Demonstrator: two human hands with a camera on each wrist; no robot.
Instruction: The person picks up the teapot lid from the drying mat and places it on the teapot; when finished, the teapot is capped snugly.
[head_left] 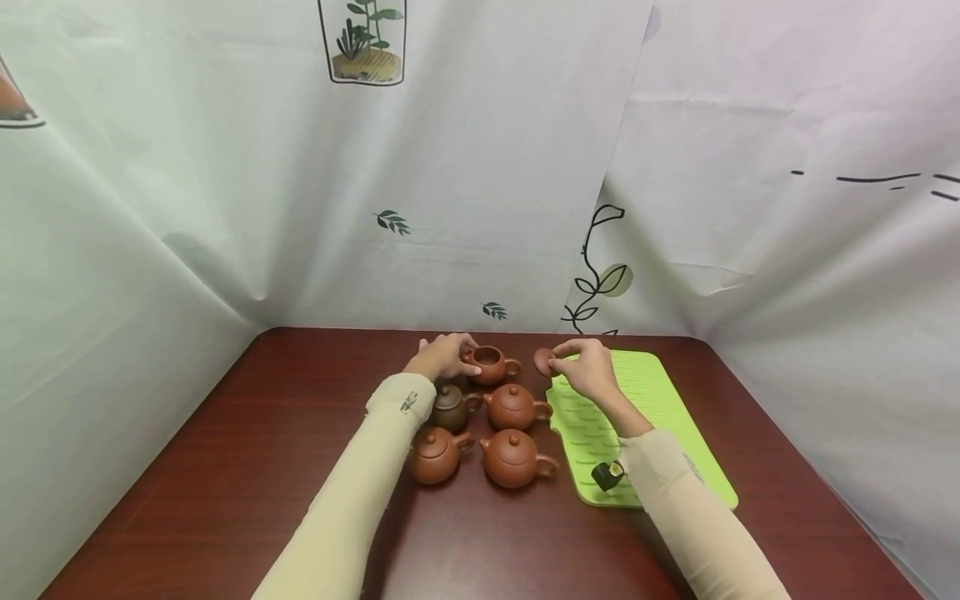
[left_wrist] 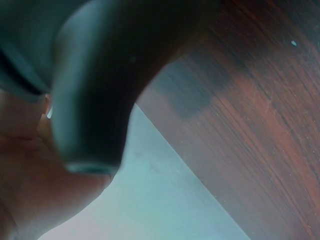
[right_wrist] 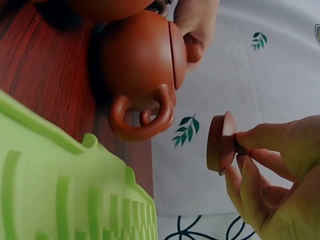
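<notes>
At the back of the table, my left hand (head_left: 442,357) grips the spout side of a lidless reddish-brown clay teapot (head_left: 489,372), thumb in front and fingers behind. My right hand (head_left: 588,368) pinches a round teapot lid (head_left: 543,362) by its knob, holding it in the air to the right of that pot. The right wrist view shows the lid (right_wrist: 216,144) turned on edge between thumb and fingers. A dark brown teapot (head_left: 450,408) stands below my left wrist. In the left wrist view a dark spout (left_wrist: 95,110) hides most of the left hand (left_wrist: 50,190).
Lidded reddish teapots stand nearer: one in the middle (head_left: 513,408), one at front right (head_left: 512,460), one at front left (head_left: 433,457), partly behind my sleeve. A green ridged mat (head_left: 660,392) lies on the right, with a small black object (head_left: 606,476) on it. Patterned cloth (head_left: 465,167) hangs behind the table.
</notes>
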